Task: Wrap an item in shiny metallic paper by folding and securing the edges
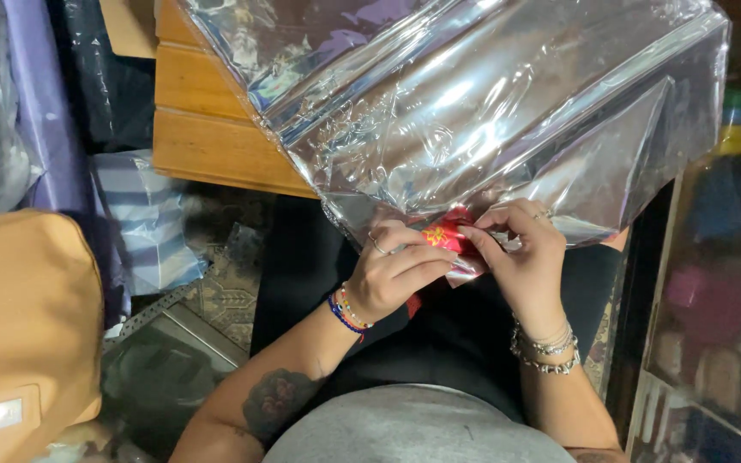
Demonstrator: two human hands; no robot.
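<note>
Red packet [443,237] pinched between left hand [392,279] and right hand [525,257], under clear cellophane [490,111]

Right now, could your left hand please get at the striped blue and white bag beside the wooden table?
Probably yes: the left hand is busy pinching the red item, but nothing visibly blocks its way to the striped bag.

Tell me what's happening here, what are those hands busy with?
A person seated at a wooden table works with both bare hands at the near edge of a large sheet of clear, shiny cellophane spread over it. The left hand and right hand pinch a small red item with a yellow flower mark, partly tucked in the film. An orange bag sits off to the left.
</note>
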